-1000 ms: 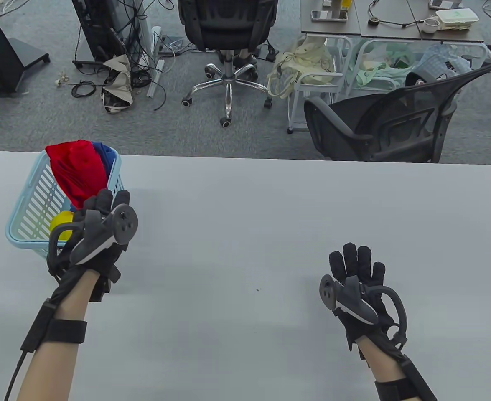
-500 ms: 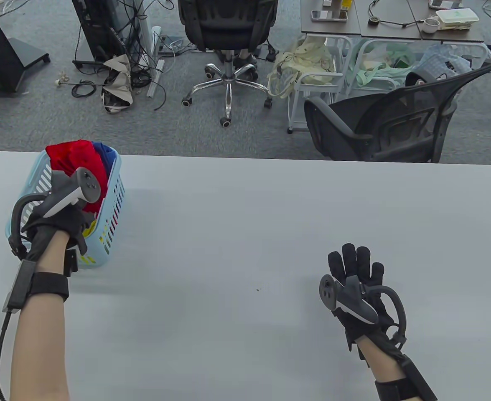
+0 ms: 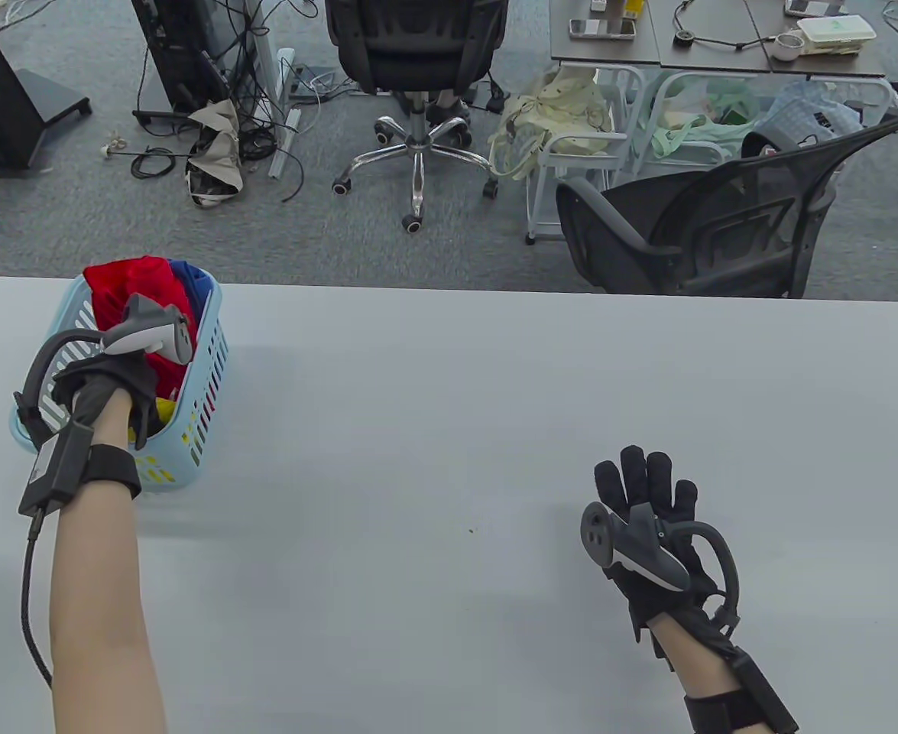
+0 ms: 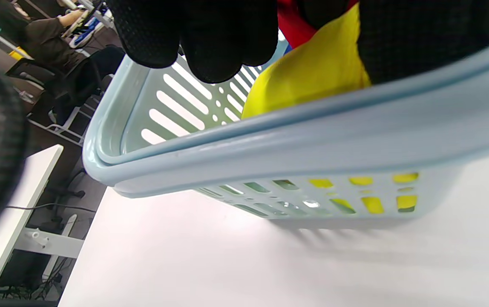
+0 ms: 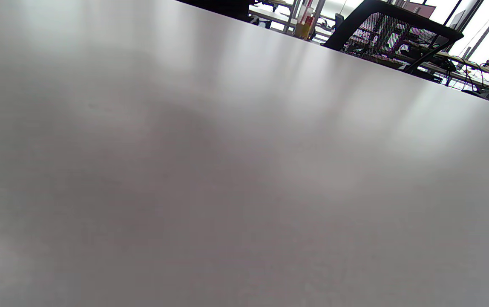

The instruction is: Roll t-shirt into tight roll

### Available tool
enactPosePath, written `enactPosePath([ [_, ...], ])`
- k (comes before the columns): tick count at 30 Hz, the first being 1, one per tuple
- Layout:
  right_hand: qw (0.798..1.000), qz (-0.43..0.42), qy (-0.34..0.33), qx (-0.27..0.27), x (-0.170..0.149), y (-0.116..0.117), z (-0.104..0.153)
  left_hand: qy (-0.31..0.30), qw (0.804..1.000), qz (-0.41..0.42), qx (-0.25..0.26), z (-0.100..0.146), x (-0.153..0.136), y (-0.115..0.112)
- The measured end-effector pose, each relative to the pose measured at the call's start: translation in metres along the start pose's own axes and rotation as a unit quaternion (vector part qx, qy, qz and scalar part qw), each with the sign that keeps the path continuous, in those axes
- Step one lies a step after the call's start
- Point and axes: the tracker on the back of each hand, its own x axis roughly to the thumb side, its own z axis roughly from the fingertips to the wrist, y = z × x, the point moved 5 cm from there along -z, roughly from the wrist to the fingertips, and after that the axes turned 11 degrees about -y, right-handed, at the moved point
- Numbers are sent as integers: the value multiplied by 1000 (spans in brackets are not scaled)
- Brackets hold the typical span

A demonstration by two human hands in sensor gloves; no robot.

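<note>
My left hand (image 3: 105, 382) is inside the basket (image 3: 204, 382), fingers on the yellow shirt (image 4: 312, 72); grasp unconfirmed. Right hand (image 3: 647, 520) flat, relaxed, well apart.

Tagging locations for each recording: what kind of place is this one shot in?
Most likely an office or lab workspace: office chairs on grey carpet, desks with gear behind, and loose cables round equipment stands beyond the grey table.

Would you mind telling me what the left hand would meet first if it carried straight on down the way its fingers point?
Most likely the yellow garment inside the light blue basket: the left hand reaches down over the near rim, fingertips just above the cloth. Whether they already touch it is unclear.
</note>
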Motion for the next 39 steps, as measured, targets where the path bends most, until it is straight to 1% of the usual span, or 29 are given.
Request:
enactPosePath([
  [2,1000,0,-1,0,1,0,0,-19,1000,-4,0,-6,2,-4],
  [4,1000,0,-3,-1,2,0,0,-26,1000,-1,3,-10,3,-7],
  [8,1000,0,-5,-1,4,0,-1,-19,999,-37,17,-18,6,-9],
  [12,1000,1,-6,1,6,1,-1,-23,999,-36,29,-27,9,-12],
  [15,1000,0,-6,2,6,1,-1,-26,998,-54,31,-29,9,-11],
  [17,1000,-2,-6,3,7,1,-1,-27,997,-55,48,-28,8,-8],
  [20,1000,-2,-8,5,9,1,-2,-21,995,-46,88,-21,4,-1],
  [21,1000,-1,-9,5,9,1,-2,-18,995,-39,94,-18,2,0],
  [23,1000,-1,-11,4,11,1,-2,-5,994,-20,110,-10,-3,4],
  [25,1000,2,-7,1,12,-1,-2,5,990,-5,144,2,-7,11],
  [26,1000,5,-4,0,11,-1,-1,14,986,-5,168,10,-9,16],
  [29,1000,4,-2,-2,10,-1,-2,30,979,-9,201,30,-14,28],
  [31,1000,2,-2,-2,10,-1,-2,38,972,-8,233,46,-15,36],
  [33,1000,4,-2,-4,10,-1,-1,39,961,-28,272,65,-12,46],
  [37,1000,1,-2,-8,10,-4,0,44,947,-48,316,94,-5,59],
  [39,1000,0,-2,-10,10,-5,1,48,936,-61,343,109,-1,64],
])
